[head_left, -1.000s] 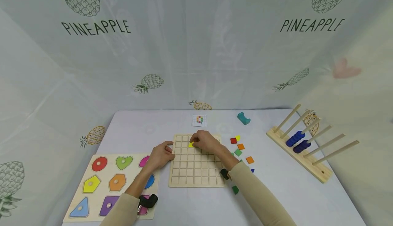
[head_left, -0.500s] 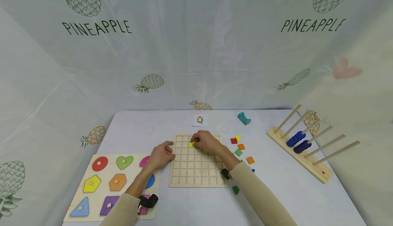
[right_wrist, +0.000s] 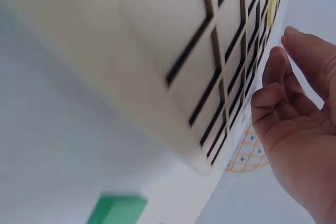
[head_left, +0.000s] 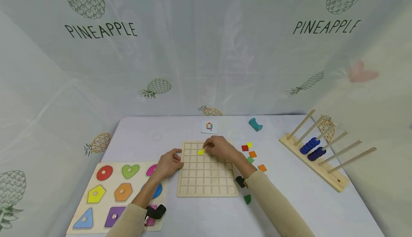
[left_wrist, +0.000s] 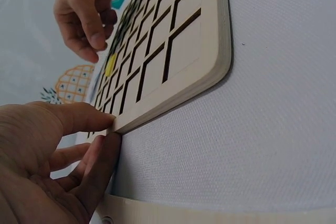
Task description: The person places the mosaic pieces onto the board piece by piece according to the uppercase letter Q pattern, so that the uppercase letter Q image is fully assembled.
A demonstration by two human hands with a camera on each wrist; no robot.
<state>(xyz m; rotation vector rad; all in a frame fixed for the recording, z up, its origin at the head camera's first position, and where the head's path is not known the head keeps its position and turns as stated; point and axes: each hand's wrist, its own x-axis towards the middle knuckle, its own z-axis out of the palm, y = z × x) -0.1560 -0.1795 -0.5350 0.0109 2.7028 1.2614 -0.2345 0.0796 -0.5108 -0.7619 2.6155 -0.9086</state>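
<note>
A wooden grid board [head_left: 207,179] lies flat on the table, its square cells divided by raised strips. At its left edge my left hand [head_left: 170,163] pinches the rim, thumb [left_wrist: 86,116] on top and fingers beneath it in the left wrist view. One yellow tile [head_left: 201,151] sits in a cell near the board's far side. Just right of this tile, my right hand [head_left: 220,147] hovers over the board with loosely bent fingers. Nothing shows between its thumb and fingertips in the right wrist view [right_wrist: 294,87].
Loose red [head_left: 245,148], yellow, orange and green tiles lie right of the board. A pattern card [head_left: 209,126] and a teal block [head_left: 255,124] are farther back. A knobbed shape puzzle [head_left: 109,183] stands left, a peg rack [head_left: 313,161] with blue beads right.
My right hand has let go of the yellow tile and drawn slightly to the right, so more of the tile shows. The left hand has stayed at the board's edge.
</note>
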